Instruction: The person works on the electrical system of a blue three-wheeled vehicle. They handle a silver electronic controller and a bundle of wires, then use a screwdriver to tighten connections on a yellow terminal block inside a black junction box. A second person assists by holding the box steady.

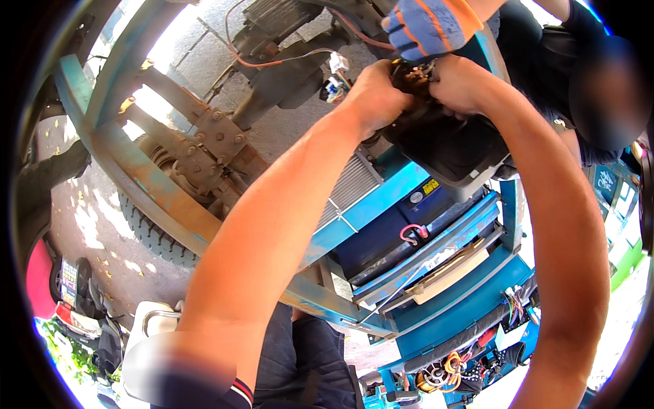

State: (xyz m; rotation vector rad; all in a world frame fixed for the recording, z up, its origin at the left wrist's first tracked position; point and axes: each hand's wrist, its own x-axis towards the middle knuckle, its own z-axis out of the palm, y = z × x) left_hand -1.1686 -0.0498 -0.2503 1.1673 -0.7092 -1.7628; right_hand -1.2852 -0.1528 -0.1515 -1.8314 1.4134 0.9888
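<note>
Both my arms reach forward to a dark open box (453, 146), black inside with a grey rim, at the upper right. My left hand (381, 99) is closed at its left side, the fingertips hidden against dark parts. Opposite it, my right hand (466, 85) has its fingers curled inward, pinching something too small to make out. Between the two lies a cluster of brownish, shiny small parts (414, 78), possibly wiring. Just beyond them is another person's hand in a blue and orange glove (432, 27). A white connector with wires (337, 65) hangs left of my left hand.
A teal metal vehicle frame (153, 180) surrounds an axle with bolted plates (218, 136) and a tyre (153, 235). Dark blue batteries (381, 238) sit below the box. Coloured wires (446, 371) lie lower right. A person in dark clothes (531, 61) is close at the right.
</note>
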